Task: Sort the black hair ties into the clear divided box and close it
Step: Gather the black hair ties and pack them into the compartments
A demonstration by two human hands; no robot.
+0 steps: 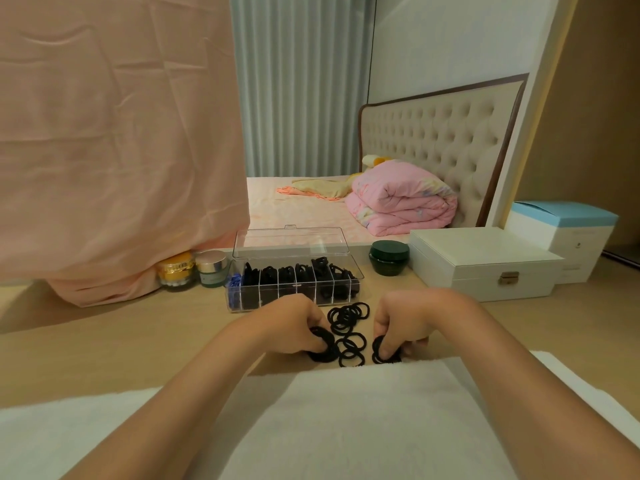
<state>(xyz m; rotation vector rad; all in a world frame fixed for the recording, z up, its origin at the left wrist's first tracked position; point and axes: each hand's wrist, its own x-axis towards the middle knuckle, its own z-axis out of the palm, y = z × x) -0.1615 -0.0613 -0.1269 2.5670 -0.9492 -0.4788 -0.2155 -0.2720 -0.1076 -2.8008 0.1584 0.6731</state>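
The clear divided box (356, 277) stands on the wooden table with its lid (287, 241) tilted up at the back. Its compartments hold black hair ties, and the leftmost one holds blue ties (234, 282). A loose pile of black hair ties (347, 317) lies on the table just in front of the box. My left hand (294, 323) grips a bundle of black ties (323, 346) at the pile's left. My right hand (403, 320) pinches a smaller bunch of black ties (382, 351) at the pile's right.
Two cream jars (176, 270) (212, 268) stand left of the box under a hanging pink cloth (117, 150). A dark green jar (389, 257), a white latched case (485, 265) and a white-blue carton (568, 233) stand to the right. White towel (346, 417) covers my lap.
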